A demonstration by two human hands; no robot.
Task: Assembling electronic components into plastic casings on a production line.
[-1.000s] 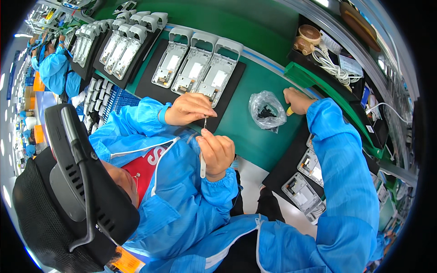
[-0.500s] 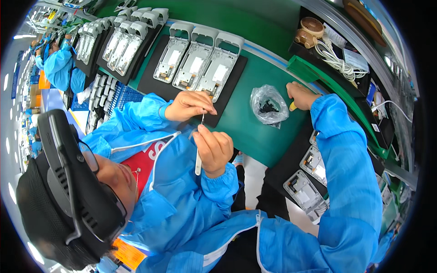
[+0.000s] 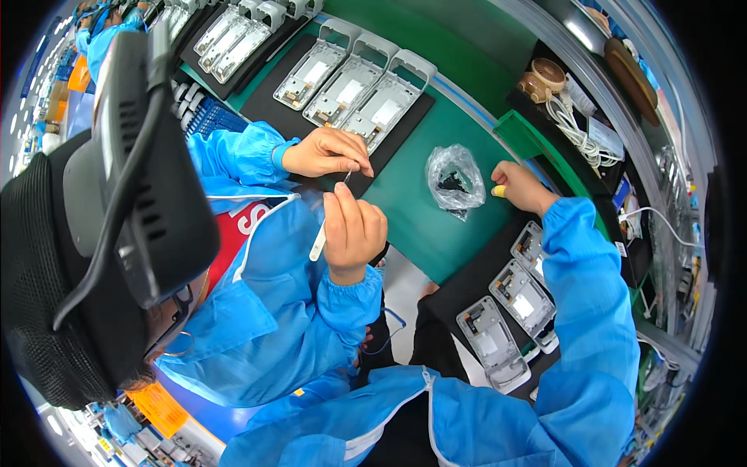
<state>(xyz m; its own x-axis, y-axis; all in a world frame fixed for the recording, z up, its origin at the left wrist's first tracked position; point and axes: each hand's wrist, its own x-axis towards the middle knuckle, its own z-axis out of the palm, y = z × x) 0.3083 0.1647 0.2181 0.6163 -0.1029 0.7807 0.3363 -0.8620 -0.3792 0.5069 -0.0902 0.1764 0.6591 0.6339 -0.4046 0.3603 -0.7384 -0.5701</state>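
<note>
My right hand (image 3: 523,187) reaches in from the right, over the green mat (image 3: 416,226). Its fingers are curled, and a small yellow piece (image 3: 499,191) shows at the thumb; whether this is a fingertip cover or something held is unclear. Just left of it, apart from the hand, stands an open clear plastic bag (image 3: 454,179) with small black parts inside. My left hand is out of sight. A co-worker's two hands meet at the left: one (image 3: 354,229) grips a slim white-handled tool (image 3: 317,243), the other (image 3: 331,152) pinches near its thin metal tip.
Several grey device housings (image 3: 359,86) lie on a black pad (image 3: 264,115) at the far side. More housings (image 3: 490,338) rest on a black pad near my right forearm. At the right, a bin holds a brown fan (image 3: 547,74) and white cables (image 3: 580,132). The co-worker's head (image 3: 109,218) is close at left.
My view has shifted, so the housings by my forearm show more fully. My right hand sits slightly lower, still beside the bag. The co-worker's head appears larger, and the white-handled tool is more tilted.
</note>
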